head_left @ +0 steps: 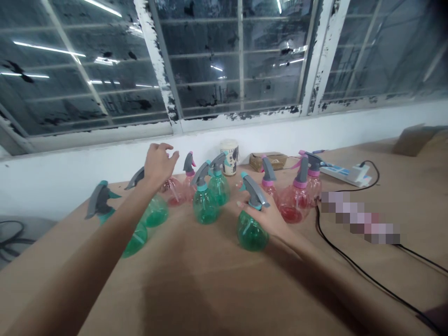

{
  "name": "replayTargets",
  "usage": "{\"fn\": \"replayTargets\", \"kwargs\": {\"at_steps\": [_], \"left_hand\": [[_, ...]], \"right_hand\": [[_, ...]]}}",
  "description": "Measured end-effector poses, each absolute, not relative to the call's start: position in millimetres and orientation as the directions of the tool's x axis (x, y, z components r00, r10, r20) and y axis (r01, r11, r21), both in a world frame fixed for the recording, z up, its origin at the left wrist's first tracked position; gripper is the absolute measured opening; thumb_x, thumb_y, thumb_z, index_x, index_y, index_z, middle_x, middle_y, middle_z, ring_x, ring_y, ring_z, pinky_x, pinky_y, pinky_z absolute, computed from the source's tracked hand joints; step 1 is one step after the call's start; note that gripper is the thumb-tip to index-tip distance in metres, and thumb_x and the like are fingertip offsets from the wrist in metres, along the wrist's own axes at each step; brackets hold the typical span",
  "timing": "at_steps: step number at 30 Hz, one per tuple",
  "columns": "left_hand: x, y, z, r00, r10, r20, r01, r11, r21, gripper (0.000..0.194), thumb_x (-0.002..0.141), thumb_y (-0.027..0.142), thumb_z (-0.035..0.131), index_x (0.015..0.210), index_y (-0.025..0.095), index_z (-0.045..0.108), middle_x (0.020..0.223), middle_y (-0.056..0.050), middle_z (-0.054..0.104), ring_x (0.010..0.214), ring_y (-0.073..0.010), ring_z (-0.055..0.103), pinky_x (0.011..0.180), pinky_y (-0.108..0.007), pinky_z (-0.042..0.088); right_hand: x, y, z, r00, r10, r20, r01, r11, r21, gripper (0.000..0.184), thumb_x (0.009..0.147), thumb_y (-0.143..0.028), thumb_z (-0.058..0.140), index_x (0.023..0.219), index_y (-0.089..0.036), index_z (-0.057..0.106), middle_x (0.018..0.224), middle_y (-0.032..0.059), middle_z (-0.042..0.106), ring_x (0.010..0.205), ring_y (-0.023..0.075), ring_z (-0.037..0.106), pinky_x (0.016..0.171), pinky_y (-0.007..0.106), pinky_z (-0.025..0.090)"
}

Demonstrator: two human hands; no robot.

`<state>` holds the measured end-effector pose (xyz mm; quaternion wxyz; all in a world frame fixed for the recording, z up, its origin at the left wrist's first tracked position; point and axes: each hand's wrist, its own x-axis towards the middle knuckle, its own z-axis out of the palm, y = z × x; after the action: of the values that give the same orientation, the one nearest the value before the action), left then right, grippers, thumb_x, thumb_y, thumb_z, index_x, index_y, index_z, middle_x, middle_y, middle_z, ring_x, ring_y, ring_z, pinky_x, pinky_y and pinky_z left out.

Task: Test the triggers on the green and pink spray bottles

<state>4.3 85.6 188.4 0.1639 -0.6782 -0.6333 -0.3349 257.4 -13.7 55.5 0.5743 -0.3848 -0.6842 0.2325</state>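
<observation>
My right hand (268,217) is wrapped around the neck of a green spray bottle (252,233) with a grey and teal head, which stands on the table. My left hand (159,163) is raised at the back left, fingers curved and thumb apart. Just behind it is a pink spray bottle (174,192), its head mostly hidden by the hand. Beneath my left forearm are more green spray bottles, one (156,212) beside the wrist and another (136,240) partly covered by the arm. Two green spray bottles (206,205) stand close together between my hands.
Several pink spray bottles (293,205) stand right of my right hand. A paper cup (230,158) and cardboard box (268,161) sit along the wall. A power strip (346,175) and black cable (350,259) lie on the right. Windows (238,56) rise behind the table (196,289).
</observation>
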Motion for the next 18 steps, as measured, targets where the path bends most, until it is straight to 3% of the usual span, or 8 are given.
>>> {"fn": "replayTargets", "kwargs": {"at_steps": [2, 4, 7, 12, 18], "left_hand": [[-1.9, 93.8, 198.0, -0.033, 0.744, 0.668, 0.99, -0.069, 0.126, 0.036, 0.087, 0.035, 0.04, 0.116, 0.018, 0.054, 0.126, -0.014, 0.048, 0.118, -0.0284, 0.044, 0.097, -0.038, 0.036], [-5.8, 100.4, 207.0, -0.088, 0.813, 0.576, 0.996, 0.063, 0.063, 0.045, 0.087, 0.038, 0.042, 0.124, 0.013, 0.048, 0.132, -0.018, 0.043, 0.124, -0.0333, 0.037, 0.098, -0.044, 0.033], [-10.5, 109.9, 216.1, -0.142, 0.916, 0.376, 0.989, 0.147, 0.015, 0.057, 0.075, 0.042, 0.059, 0.12, 0.007, 0.052, 0.115, -0.023, 0.057, 0.108, -0.0399, 0.051, 0.087, -0.051, 0.04], [-16.3, 120.5, 214.8, -0.067, 0.967, 0.246, 0.997, 0.074, -0.02, 0.033, 0.07, 0.037, 0.062, 0.092, 0.014, 0.067, 0.083, -0.014, 0.069, 0.089, -0.0328, 0.062, 0.072, -0.038, 0.047], [-13.4, 117.5, 216.8, 0.045, 0.982, 0.181, 0.998, -0.038, -0.041, 0.018, 0.067, 0.035, 0.063, 0.064, 0.018, 0.067, 0.062, -0.007, 0.066, 0.067, -0.0242, 0.064, 0.067, -0.033, 0.047]], "right_hand": [[257.7, -14.1, 56.0, -0.052, 0.793, 0.607, 0.262, 0.597, -0.758, 0.049, 0.078, -0.029, 0.06, 0.125, -0.026, 0.046, 0.08, 0.0004, 0.062, 0.066, 0.0159, 0.055, 0.066, 0.032, 0.047], [258.1, -15.0, 57.2, -0.054, 0.792, 0.609, 0.29, 0.596, -0.749, 0.046, 0.078, -0.03, 0.06, 0.122, -0.025, 0.049, 0.08, 0.0008, 0.061, 0.067, 0.0159, 0.054, 0.066, 0.031, 0.046], [258.5, -16.1, 58.5, -0.045, 0.784, 0.62, 0.312, 0.6, -0.736, 0.041, 0.078, -0.031, 0.06, 0.118, -0.025, 0.052, 0.085, 0.0012, 0.06, 0.067, 0.015, 0.053, 0.066, 0.031, 0.046], [258.8, -15.7, 57.5, -0.052, 0.799, 0.599, 0.296, 0.585, -0.755, 0.042, 0.078, -0.032, 0.06, 0.118, -0.026, 0.052, 0.086, 0.0017, 0.06, 0.067, 0.015, 0.052, 0.067, 0.032, 0.047], [259.4, -16.0, 57.8, -0.05, 0.809, 0.586, 0.295, 0.573, -0.765, 0.045, 0.077, -0.031, 0.061, 0.121, -0.026, 0.05, 0.088, 0.0027, 0.062, 0.07, 0.0173, 0.055, 0.067, 0.035, 0.048]]}}
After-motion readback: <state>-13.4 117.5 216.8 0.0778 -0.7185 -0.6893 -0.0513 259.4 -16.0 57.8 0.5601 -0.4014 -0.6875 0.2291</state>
